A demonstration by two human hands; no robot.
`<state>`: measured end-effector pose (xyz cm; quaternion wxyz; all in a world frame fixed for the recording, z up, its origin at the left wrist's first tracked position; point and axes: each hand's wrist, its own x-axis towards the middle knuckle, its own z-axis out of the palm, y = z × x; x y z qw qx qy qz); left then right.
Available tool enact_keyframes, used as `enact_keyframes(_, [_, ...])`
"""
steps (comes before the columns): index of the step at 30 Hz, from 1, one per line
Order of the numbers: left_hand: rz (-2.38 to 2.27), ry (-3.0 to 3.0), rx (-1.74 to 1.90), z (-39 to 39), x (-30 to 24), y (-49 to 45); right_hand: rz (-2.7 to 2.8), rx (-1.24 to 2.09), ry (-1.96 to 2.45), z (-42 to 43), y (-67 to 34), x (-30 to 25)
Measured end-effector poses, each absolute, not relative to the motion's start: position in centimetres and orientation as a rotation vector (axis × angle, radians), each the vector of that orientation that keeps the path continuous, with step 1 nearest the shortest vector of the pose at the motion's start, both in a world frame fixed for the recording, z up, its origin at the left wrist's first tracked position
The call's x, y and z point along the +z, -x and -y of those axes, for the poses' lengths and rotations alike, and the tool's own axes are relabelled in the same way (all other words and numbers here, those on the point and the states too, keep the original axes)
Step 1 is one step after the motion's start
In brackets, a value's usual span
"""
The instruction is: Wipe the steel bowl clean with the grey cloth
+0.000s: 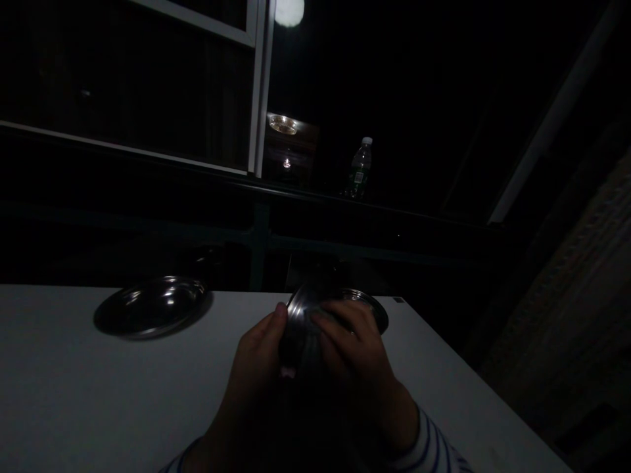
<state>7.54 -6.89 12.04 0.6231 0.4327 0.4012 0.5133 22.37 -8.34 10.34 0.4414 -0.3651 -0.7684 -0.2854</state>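
Note:
A shiny round metal dish [297, 318] is tilted up in front of me, above the near part of the table. My left hand [257, 348] grips its left edge, with the thumb along the rim. Across its face lie the bent fingers of my right hand [355, 341], somewhat blurred. Something dull and greyish [311, 351] shows beneath those fingers, too dark to name. Behind my right hand, a second metal dish [379, 314] rests on the table, partly covered. To the left sits a wide, shallow metal dish [152, 307].
The white table [148, 387] ends along its far side and at a slanting right edge. Beyond it, a clear plastic bottle [361, 167] with a green label stands on a dark ledge [296, 192]. A white window frame [260, 92] rises at the back. The surroundings are very dark.

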Motion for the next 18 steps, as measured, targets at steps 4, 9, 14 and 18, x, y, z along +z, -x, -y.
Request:
enact_keyframes(4, [-0.928,-0.942,1.133,7.1,11.8,-7.8,1.790,-0.553,1.087,8.0,-24.2,10.9])
enact_keyframes(9, [-0.906,-0.876,1.161,6.8,12.0,-7.3,1.923,-0.663,0.942,8.4,-23.0,10.5])
enact_keyframes(14, [-0.909,-0.895,1.213,6.5,12.2,-7.0,2.033,-0.799,0.770,8.9,-20.8,9.5])
enact_keyframes(18, [-0.899,-0.958,1.169,6.7,12.1,-7.4,1.944,-0.750,0.858,8.6,-21.9,10.0])
